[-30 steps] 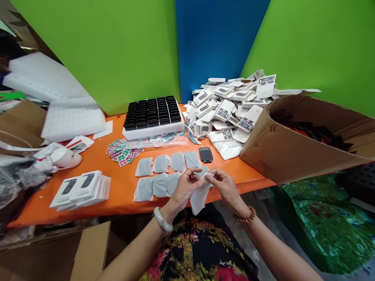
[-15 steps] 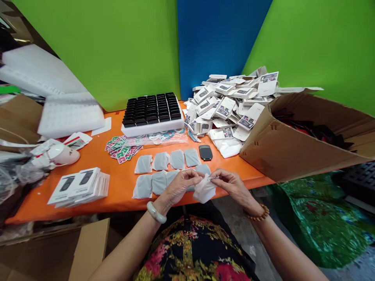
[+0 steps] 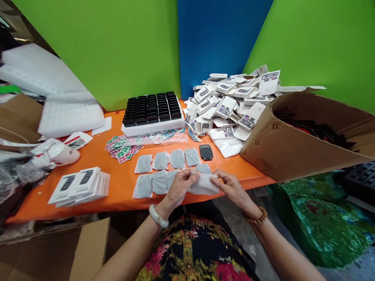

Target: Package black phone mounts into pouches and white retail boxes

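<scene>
Between my hands, over the table's front edge, a thin white translucent pouch [image 3: 204,184] is stretched sideways. My left hand [image 3: 180,188] pinches its left corner, and my right hand [image 3: 230,187] pinches the right one. Just beyond lie several flat dark devices in whitish pouches [image 3: 159,182], set in two rows, partly covered by my left hand. One bare black device [image 3: 206,152] rests at the right end of the back row. Whether the held pouch has anything inside, I cannot tell.
Behind the rows stands a white foam tray [image 3: 152,128] of black devices, with coloured cards [image 3: 121,149] in front. White boxes [image 3: 225,105] are heaped at the back right beside a large open carton [image 3: 263,148]. Stacked boxes [image 3: 79,186] sit at left on the orange table [image 3: 123,175].
The white pouch hung bunched between my fingertips before; now it is spread flat and wide. My right hand has shifted slightly, and both hands grip its top corners.
</scene>
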Motion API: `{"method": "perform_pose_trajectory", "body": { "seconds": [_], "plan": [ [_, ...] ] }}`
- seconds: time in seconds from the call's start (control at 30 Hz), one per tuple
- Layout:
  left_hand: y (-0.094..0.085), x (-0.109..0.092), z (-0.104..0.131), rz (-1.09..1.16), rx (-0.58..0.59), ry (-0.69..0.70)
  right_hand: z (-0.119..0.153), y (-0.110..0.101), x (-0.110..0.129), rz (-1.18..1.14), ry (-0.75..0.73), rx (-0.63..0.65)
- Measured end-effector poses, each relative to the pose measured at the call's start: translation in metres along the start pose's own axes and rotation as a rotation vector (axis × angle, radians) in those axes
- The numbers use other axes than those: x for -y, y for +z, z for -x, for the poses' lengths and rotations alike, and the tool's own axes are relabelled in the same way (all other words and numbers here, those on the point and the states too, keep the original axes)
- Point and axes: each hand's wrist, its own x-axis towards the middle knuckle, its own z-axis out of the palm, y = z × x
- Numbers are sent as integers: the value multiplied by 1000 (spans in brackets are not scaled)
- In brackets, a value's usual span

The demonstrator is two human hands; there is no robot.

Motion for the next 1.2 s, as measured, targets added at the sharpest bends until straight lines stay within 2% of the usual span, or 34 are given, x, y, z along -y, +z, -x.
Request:
{"method": "perform_pose_trajectory", "body": {
  "seconds": [0.1, 0.2, 0.27, 0.33, 0.4, 0.47, 0.57, 0.67, 0.77, 0.87, 0.93, 1.03, 1.1, 1.2],
  "plan": [
    [8, 8, 4, 174, -11, -3, 3, 11, -6, -69, 49, -3],
    [10, 16, 5, 264, -21, -71, 6, 22, -10, -189, 96, -32],
    [7, 17, 4, 217, -5, -123, 6, 23, -12, -229, 112, -62],
    [-1, 12, 2, 57, 37, -133, 2, 15, -14, -190, 112, -44],
    [-9, 3, 1, -231, 67, -65, -8, 1, -16, -54, 99, 55],
    [-16, -7, 0, -566, 48, 50, -26, -17, -17, 154, 47, 136],
    [-20, -15, 0, -898, 43, 186, -65, -39, -19, 480, -125, 79],
    [-18, -12, -1, -1035, 120, 255, -110, -51, -21, 802, -221, 99],
    [-18, -7, -1, -1098, 179, 325, -146, -52, -22, 1057, -103, 189],
    [-21, -6, -1, -1136, 210, 343, -166, -50, -21, 1175, -25, 282],
    [-22, -7, -1, -1156, 218, 330, -172, -50, -19, 1193, -8, 319],
    [-24, -9, -2, -1148, 206, 321, -170, -56, -15, 1103, -2, 297],
    [-25, -9, -3, -1124, 200, 327, -162, -60, -14, 937, -24, 241],
    [-27, -10, -3, -1094, 197, 328, -138, -61, -10, 559, -68, 98]
  ]
}}
